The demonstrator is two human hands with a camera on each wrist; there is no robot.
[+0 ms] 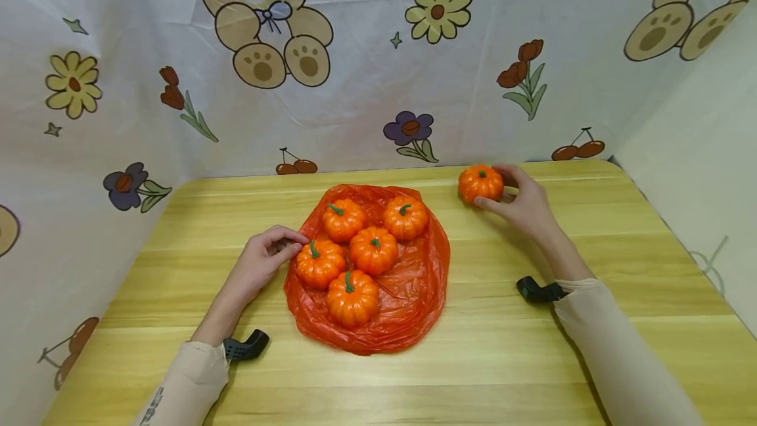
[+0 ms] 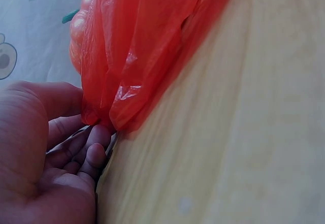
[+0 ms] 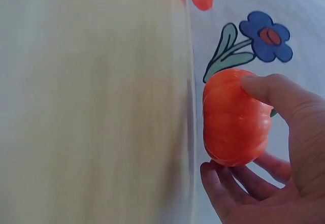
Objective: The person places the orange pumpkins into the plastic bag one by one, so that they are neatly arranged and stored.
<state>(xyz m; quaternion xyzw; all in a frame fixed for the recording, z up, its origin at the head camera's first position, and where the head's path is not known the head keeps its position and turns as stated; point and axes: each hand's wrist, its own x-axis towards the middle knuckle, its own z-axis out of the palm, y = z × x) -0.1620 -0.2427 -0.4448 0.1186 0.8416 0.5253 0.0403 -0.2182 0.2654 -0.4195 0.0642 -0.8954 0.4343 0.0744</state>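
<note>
In the head view, a red plastic bag lies spread on the table with its rim rolled into a ring. Several small orange pumpkins with green stems sit in it, mostly toward its left side. My left hand pinches the bag's left rim; the left wrist view shows the red film between thumb and fingers. To the right of the bag, near the table's back edge, my right hand grips another orange pumpkin. That pumpkin appears slightly off the tabletop in the right wrist view, thumb on one side and fingers on the other.
The light wooden table reaches back to a white cloth printed with bears and flowers. A pale wall surface stands along the right side. Black wrist devices are strapped at both sleeves.
</note>
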